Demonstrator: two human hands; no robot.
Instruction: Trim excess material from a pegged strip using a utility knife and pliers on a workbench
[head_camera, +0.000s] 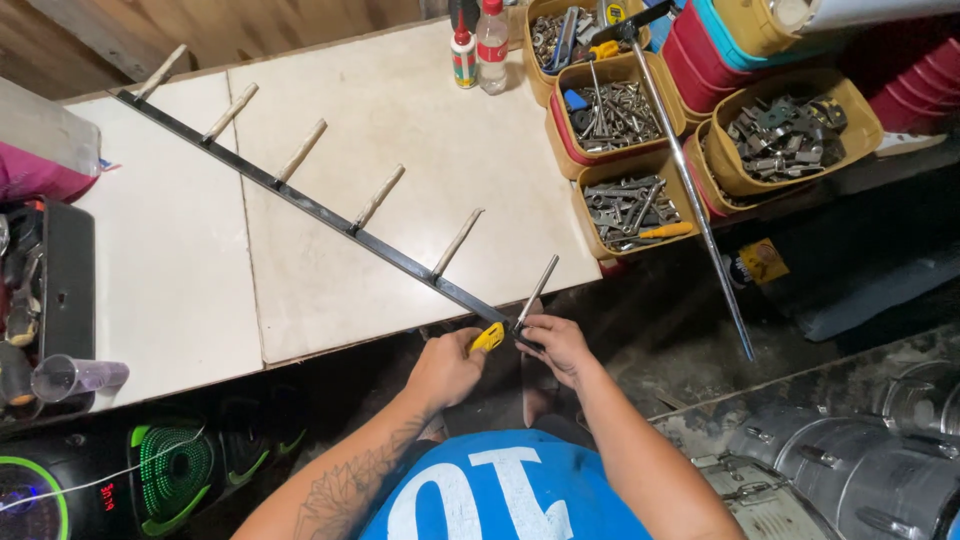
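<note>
The left hand was closed around a yellow-handled tool, its tip at the near end of the long black metal bar. The right hand pinched that same end, beside a metal rod. The bar ran diagonally across the white table, its near end overhanging the edge, pale pegs jutting off it.

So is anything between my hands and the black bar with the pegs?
Nothing visible. The left hand holds a yellow-handled tool at the end of the bar, and the right hand grips the metal rod there. Both are already on it.
</note>
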